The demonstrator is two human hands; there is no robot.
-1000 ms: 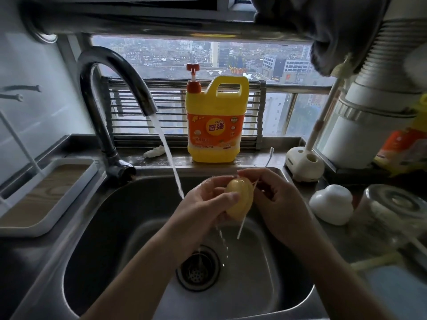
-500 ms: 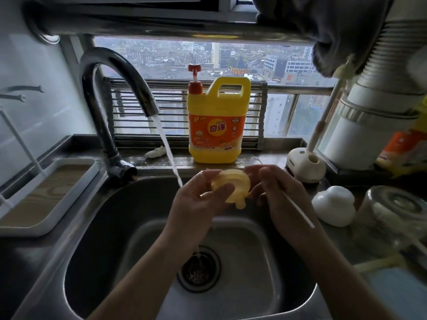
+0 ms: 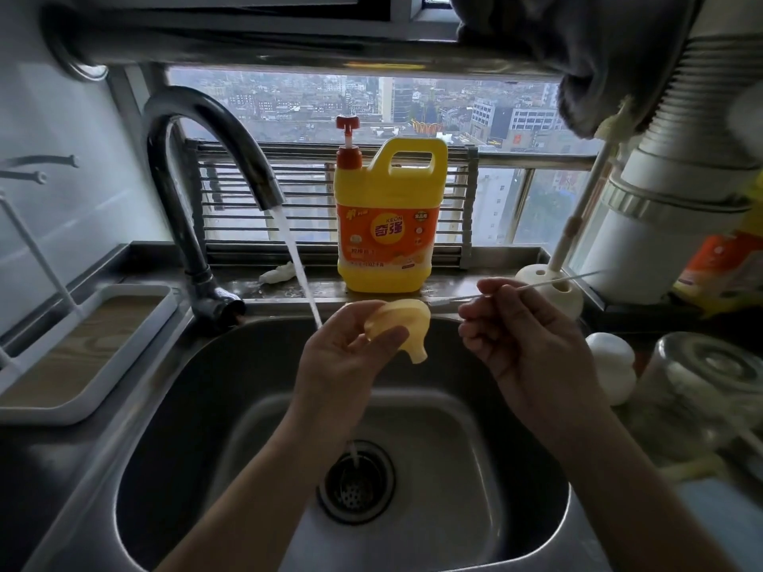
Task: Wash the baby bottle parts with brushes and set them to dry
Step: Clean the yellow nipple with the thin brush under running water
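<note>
Left hand [image 3: 347, 357] gripping yellow nipple [image 3: 402, 324], right hand [image 3: 524, 336] pinching thin brush [image 3: 536, 284] — bristle end apparently near nipple's rim

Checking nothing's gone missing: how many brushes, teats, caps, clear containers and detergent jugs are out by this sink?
Brushes: 2, a thin brush in the right hand, a long-handled brush in its stand
Teats: 1, a yellow teat in the left hand
Caps: 1, a white domed cap
Clear containers: 1, a clear container, upturned
Detergent jugs: 1, a yellow detergent jug
Total: 6

detergent jug [image 3: 388, 225] behind sink [image 3: 173, 406]; tray [image 3: 82, 348] left; maybe jar [image 3: 710, 373] right.
</note>
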